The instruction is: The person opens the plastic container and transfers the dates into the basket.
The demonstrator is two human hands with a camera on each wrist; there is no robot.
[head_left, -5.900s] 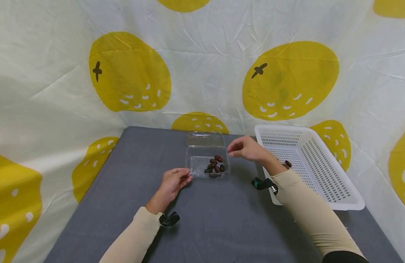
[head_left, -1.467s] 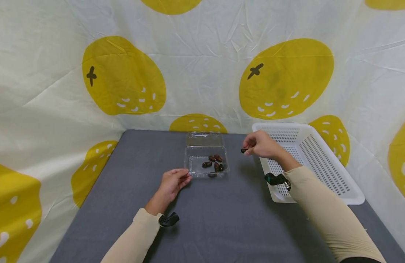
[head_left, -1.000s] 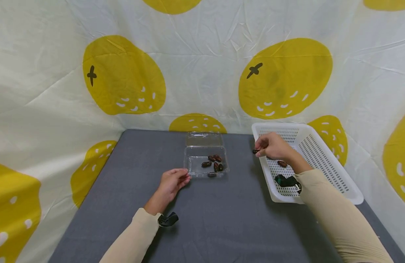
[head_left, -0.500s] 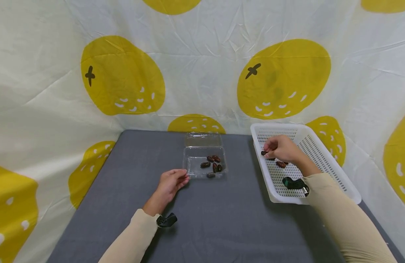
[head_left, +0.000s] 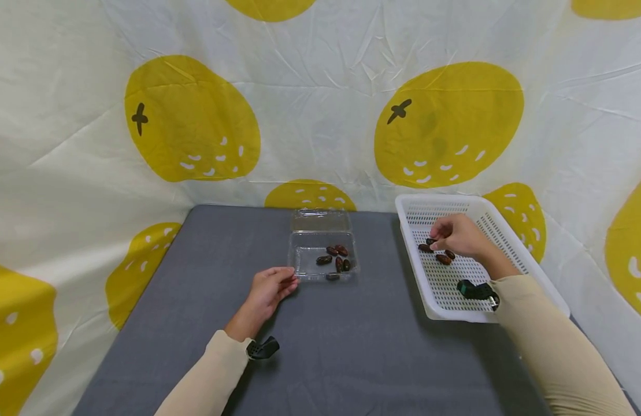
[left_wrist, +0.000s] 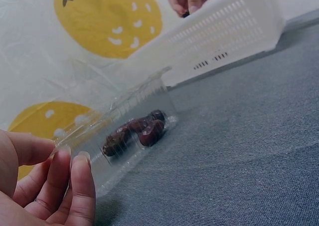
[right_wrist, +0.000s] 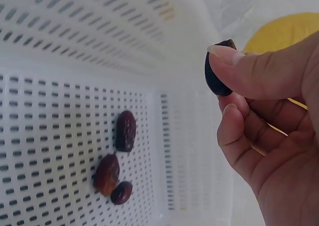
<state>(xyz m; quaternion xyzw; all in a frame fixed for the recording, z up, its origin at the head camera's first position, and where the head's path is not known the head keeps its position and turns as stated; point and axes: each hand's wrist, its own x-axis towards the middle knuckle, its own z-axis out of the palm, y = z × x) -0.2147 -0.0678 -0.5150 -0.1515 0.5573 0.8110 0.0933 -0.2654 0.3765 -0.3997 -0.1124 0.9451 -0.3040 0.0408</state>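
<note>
A clear plastic clamshell box, its lid tipped back, stands on the table with several dark brown dates inside. My left hand pinches the box's near left corner between thumb and fingers, also seen close up in the left wrist view. Over the white perforated basket, my right hand pinches a date between thumb and fingertips. Below it, 3 more dates lie on the basket's floor: a long one, a reddish one and a smaller-looking one.
A grey cloth covers the table. The basket stands at the table's right side, apart from the box. Behind hangs a white curtain printed with yellow fruit shapes.
From beside the box, my right hand has moved right with the date, over the basket's rim and above its floor. Dates in the box lie differently than 5.9 s ago. My left hand stays put.
</note>
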